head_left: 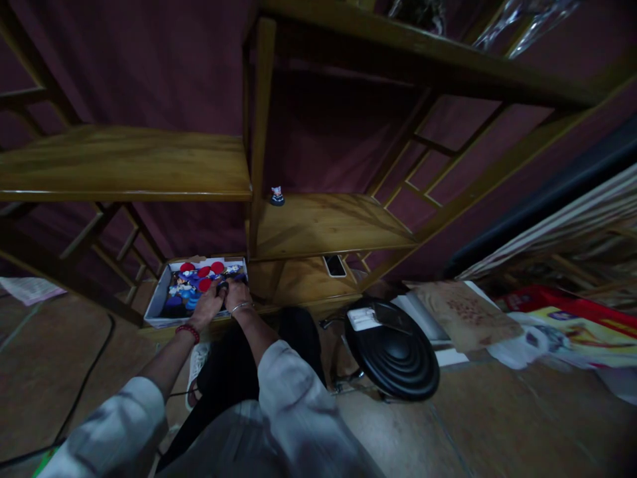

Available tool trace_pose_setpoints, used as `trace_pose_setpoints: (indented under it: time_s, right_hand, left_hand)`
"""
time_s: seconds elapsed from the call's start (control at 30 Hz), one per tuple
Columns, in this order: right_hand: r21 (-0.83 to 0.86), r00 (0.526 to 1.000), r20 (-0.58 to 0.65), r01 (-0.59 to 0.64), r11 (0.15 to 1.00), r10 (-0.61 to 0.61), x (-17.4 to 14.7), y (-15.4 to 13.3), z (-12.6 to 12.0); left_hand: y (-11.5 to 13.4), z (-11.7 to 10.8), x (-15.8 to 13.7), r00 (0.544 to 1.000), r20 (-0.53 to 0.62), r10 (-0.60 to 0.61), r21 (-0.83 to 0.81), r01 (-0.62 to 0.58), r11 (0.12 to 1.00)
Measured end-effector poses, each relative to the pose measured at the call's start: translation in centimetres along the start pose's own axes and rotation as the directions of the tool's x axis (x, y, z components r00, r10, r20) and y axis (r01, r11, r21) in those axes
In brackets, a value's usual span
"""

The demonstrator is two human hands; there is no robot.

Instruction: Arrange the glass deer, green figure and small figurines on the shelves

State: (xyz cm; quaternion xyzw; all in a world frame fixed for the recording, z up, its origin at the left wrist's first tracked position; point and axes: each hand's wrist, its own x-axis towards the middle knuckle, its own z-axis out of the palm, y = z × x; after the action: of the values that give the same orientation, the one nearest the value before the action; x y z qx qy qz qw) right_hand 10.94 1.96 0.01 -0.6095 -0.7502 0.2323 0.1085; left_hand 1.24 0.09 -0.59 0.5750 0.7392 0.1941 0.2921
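Both hands are close together above the front right part of a white box (pixel 155 302) of small figurines. My left hand (pixel 208 307), with a red bead bracelet at the wrist, has its fingers closed around a small dark round-ended object (pixel 223 288). My right hand (pixel 239 296), wearing a silver bangle, grips the same object from the other side. Its kind is too small and dim to make out. In the box lie several blue and white figurines (pixel 182 289) and red round pieces (pixel 188 267). One small figurine on a dark base (pixel 277 196) stands upright on the shelf to the right.
A wooden shelf unit (pixel 256 133) rises in front, with an upper left board (pixel 124 159). On the low board lies a phone (pixel 335 265). A round black stool (pixel 398 362) stands at right, bearing a white item (pixel 363 318). Cardboard (pixel 462 312) and bags lie beyond; a cable (pixel 92 372) crosses the floor.
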Motion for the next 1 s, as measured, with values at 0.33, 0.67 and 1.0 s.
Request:
trace_pose_setpoints:
  time_s: [0.33, 0.67, 1.0]
  right_hand:
    - [0.008, 1.000, -0.009, 0.017, 1.000, -0.017, -0.09, 0.05, 0.02]
    - [0.059, 1.000, -0.030, -0.001, 0.998, 0.003, -0.23, -0.16, -0.19]
    - [0.107, 0.994, -0.106, 0.047, 0.993, -0.035, 0.01, 0.29, 0.69]
  left_hand:
    - [0.71, -0.33, 0.04, 1.000, 0.012, -0.016, -0.026, 0.016, 1.000]
    - [0.45, -0.11, 0.59, 0.989, -0.076, -0.128, -0.063, 0.124, 0.990]
    - [0.59, -0.38, 0.33, 0.984, -0.095, -0.150, -0.118, 0.138, 0.983]
